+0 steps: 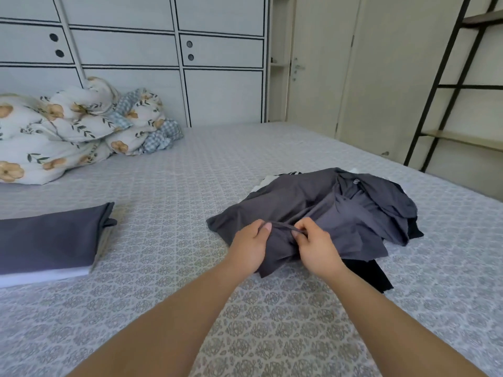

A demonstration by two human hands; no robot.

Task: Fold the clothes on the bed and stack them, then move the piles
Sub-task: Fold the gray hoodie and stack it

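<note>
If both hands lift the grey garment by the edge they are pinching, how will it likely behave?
The grey garment is probably floppy: it lies crumpled in soft folds, so it should sag and drape below the left hand and right hand. It looks thin, so likely light. It may drag the black garment lying partly beneath it.

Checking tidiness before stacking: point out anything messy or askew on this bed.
The grey garment lies crumpled over black clothing, both hands pinching its edge. The floral duvet is bunched up. The folded pile looks neat.

Two bare forearms (no sleeves), unadorned hands
</note>
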